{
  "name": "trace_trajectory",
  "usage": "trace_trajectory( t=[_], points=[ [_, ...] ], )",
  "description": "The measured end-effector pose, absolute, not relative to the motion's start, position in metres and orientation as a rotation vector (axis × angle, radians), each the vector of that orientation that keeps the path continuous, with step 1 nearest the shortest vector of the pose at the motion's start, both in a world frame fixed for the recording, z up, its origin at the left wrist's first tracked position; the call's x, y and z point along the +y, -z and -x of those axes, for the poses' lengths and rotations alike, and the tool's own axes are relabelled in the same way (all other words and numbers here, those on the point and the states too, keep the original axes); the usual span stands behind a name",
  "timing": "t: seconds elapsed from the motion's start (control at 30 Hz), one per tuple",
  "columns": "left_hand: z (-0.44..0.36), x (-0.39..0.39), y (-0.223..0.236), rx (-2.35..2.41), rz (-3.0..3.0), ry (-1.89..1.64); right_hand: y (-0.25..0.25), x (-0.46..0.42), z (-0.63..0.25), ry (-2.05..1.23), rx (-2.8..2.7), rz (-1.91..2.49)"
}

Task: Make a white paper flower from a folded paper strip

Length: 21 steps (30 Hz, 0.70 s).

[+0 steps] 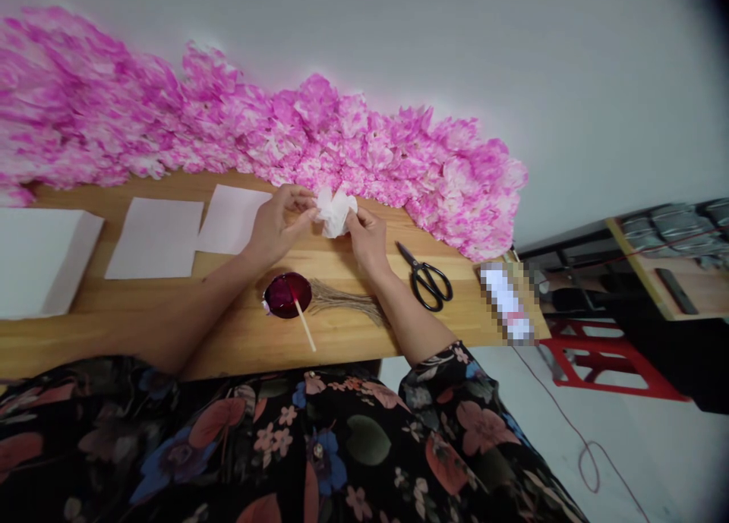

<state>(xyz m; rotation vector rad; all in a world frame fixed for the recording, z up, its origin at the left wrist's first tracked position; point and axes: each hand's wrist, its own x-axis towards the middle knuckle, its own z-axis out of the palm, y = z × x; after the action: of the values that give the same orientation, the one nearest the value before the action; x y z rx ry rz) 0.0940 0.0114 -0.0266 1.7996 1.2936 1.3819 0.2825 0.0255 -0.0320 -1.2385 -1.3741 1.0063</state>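
A white tissue-paper flower (335,212) with ruffled petals is held up over the table between my two hands. My left hand (283,221) pinches its left edge between thumb and fingers. On the other side, my right hand (367,238) grips the lower right petals. Below them sits a small bowl of dark red liquid (279,295), with a pale stick (306,326) leaning out over its rim. A bundle of thin brown strings or stems (347,299) lies beside the bowl, partly under my right forearm. Black-handled scissors (426,278) rest to the right of that forearm.
Pink and white paper flowers (319,128) are heaped along the table's back edge by the wall. Two pale paper stacks (156,238) (233,218) and a larger white block (42,261) lie left. A blurred-out object (506,303) sits at the right end. A red stool (615,363) stands beyond.
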Motion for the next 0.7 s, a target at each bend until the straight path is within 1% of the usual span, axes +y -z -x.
trace_trajectory(
  t=[0.17, 0.3, 0.4, 0.53, 0.7],
  points=[
    [-0.094, 0.014, 0.028, 1.35, -1.888, -1.244, 0.032, 0.025, -0.281, -1.07, -1.345, 1.226],
    [-0.093, 0.013, 0.025, 1.503, -1.813, -1.383, 0.031, 0.026, -0.282, -1.056, -1.343, 1.27],
    [-0.093, 0.007, 0.019, 1.498, -1.876, -1.46, 0.029, 0.025, -0.282, -0.972, -1.415, 1.294],
    [-0.095, 0.001, 0.015, 1.329, -2.051, -1.26, 0.024, 0.019, -0.278, -0.842, -1.533, 1.241],
    [-0.096, 0.004, 0.014, 1.369, -2.05, -1.068, 0.023, 0.013, -0.276, -0.711, -1.669, 1.153]
  ],
)
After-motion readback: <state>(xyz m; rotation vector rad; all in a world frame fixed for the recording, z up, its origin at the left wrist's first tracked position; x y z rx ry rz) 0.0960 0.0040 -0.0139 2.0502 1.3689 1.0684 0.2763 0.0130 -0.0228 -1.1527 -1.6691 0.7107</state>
